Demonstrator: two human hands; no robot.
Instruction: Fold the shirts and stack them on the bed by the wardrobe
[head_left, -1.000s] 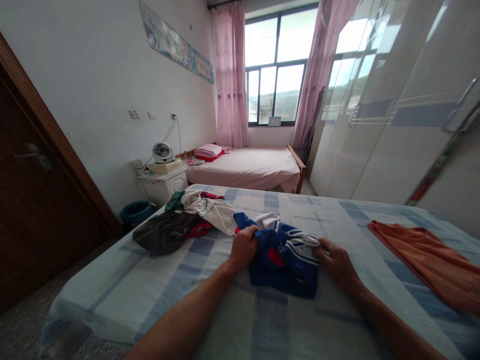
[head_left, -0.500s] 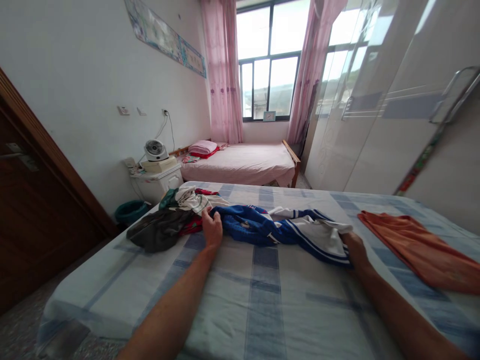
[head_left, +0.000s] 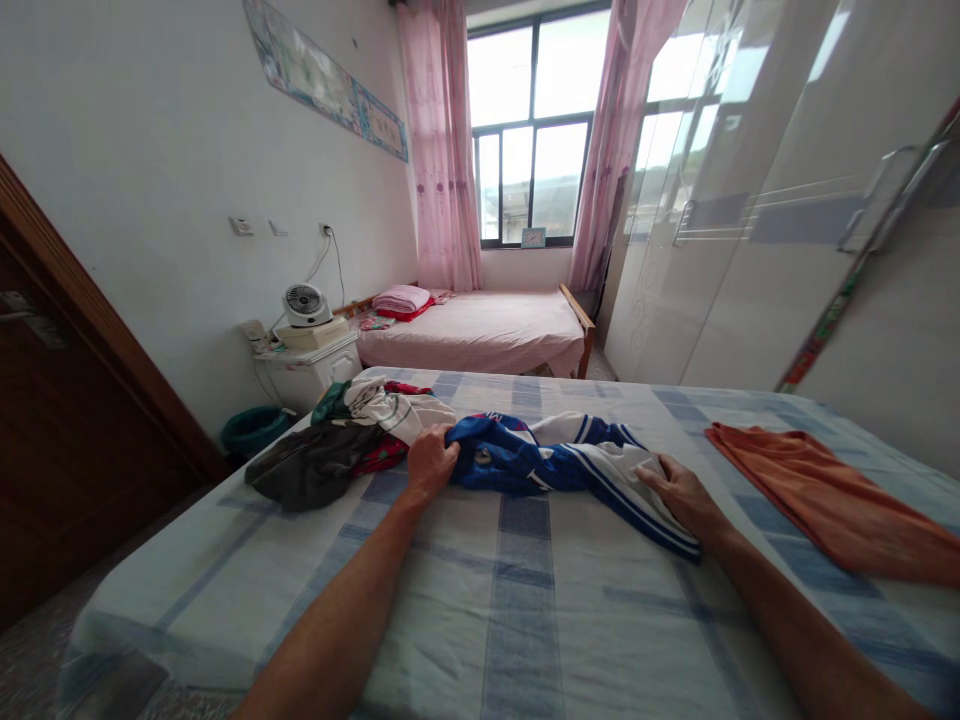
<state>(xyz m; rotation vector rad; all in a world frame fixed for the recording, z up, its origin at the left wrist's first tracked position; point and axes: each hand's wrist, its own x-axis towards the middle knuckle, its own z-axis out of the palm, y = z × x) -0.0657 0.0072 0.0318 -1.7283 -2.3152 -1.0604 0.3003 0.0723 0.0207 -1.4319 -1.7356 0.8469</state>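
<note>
A blue and white garment (head_left: 510, 460) with striped edges lies crumpled across the bed; its exact kind is hard to tell. My left hand (head_left: 432, 460) grips its blue left end, fingers closed. On the white part at the other end, my right hand (head_left: 679, 492) pinches the cloth between thumb and fingers. Just left of my left hand is a pile of clothes, with a dark grey garment (head_left: 304, 470), a white one (head_left: 390, 405) and some red and green cloth. An orange garment (head_left: 810, 490) lies flat to the right of my right hand.
The bed carries a blue and white checked sheet (head_left: 435, 610). Beyond it stand a second bed with a pink sheet (head_left: 480, 325) and a white nightstand (head_left: 322, 360) with a small fan (head_left: 306, 304). A glossy wardrobe (head_left: 750, 270) is on the right, a brown door (head_left: 90, 420) on the left.
My right hand has shifted left along the white part, its grip now farther from the striped end. My left hand has moved slightly right with the blue end.
</note>
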